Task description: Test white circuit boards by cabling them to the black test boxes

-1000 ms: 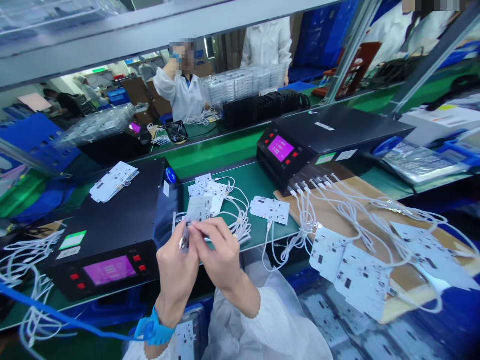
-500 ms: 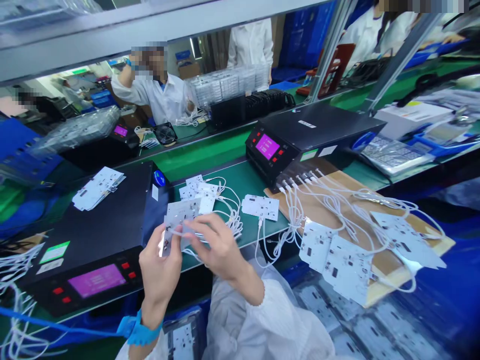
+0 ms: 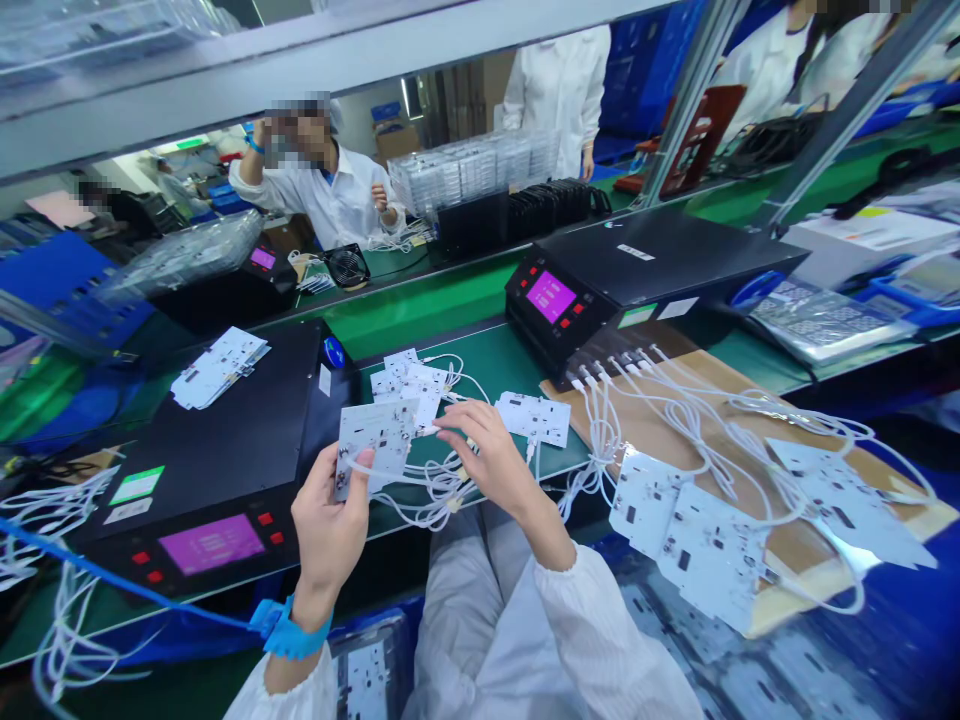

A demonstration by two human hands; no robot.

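My left hand (image 3: pixel 330 525) holds a white circuit board (image 3: pixel 373 442) upright by its lower edge, thumb on its face. A blue wrist strap (image 3: pixel 289 628) with a blue cord circles that wrist. My right hand (image 3: pixel 491 460) reaches over the green mat (image 3: pixel 495 372), its fingers spread above a tangle of white cables (image 3: pixel 435 490) and close to a small pile of white boards (image 3: pixel 409 385). Another white board (image 3: pixel 536 417) lies just right of that hand. Whether the fingers pinch a cable is unclear.
A black tester with a purple screen (image 3: pixel 214 540) sits at the left, another (image 3: pixel 600 280) at the right with several white cables plugged in. More boards (image 3: pixel 697 545) lie on cardboard at the right. Other people in white coats work across the bench.
My hands have parted: the left keeps the board and tilts it up, while the right has moved away to the right, over the cables on the mat.
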